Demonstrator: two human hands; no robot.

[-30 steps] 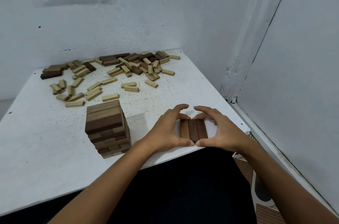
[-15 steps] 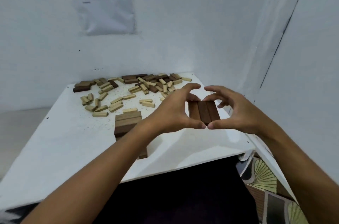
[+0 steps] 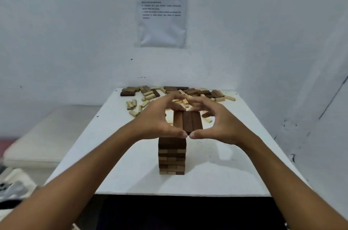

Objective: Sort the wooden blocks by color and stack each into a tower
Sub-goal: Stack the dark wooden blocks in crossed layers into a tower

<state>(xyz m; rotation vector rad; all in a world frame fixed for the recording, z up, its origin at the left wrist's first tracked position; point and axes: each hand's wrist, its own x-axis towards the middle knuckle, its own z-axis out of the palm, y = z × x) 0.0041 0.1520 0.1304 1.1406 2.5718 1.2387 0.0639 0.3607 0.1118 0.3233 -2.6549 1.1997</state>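
Three dark blocks (image 3: 188, 122), side by side, are gripped between the left hand (image 3: 158, 120) and right hand (image 3: 220, 122), just above the tower (image 3: 172, 156) on the worktop (image 3: 235, 163). The tower's top is hidden by the thumbs, so contact cannot be told. Loose blocks (image 3: 146, 96) at the far edge are partly covered by the fingers.

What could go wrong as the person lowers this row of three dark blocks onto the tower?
1. The three dark brown wooden blocks are only squeezed together between the left hand and right hand; the middle one might slip out.
2. The dark wooden block tower is tall and narrow, so a bump or off-centre landing could topple it.
3. Some tower blocks look lighter, so the colour sorting may be off.
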